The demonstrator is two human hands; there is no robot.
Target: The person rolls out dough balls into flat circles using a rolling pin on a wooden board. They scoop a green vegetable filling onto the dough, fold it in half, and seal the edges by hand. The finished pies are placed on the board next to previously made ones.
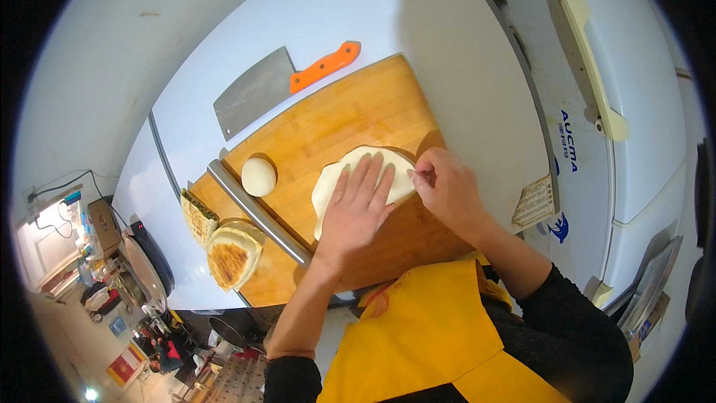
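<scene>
A flattened sheet of pale dough (330, 184) lies on a wooden cutting board (358, 101). My left hand (358, 201) rests palm down on it, fingers spread. At the sheet's right edge, my right hand (447, 184) pinches the dough rim between thumb and fingers. Left of the sheet, a metal rolling pin (257, 210) lies slantwise across the board. Beyond the pin sits a round ball of dough (259, 177). Browned flatbreads (232, 260) are stacked at the board's left end, beside a cut piece with green filling (198, 218).
A cleaver (257, 89) with an orange handle lies on the white surface (358, 5) behind the board. To the right stands a white freezer (582, 190) with a pale handle. A round electric pan (148, 263) stands at the left. A yellow apron (414, 336) covers my front.
</scene>
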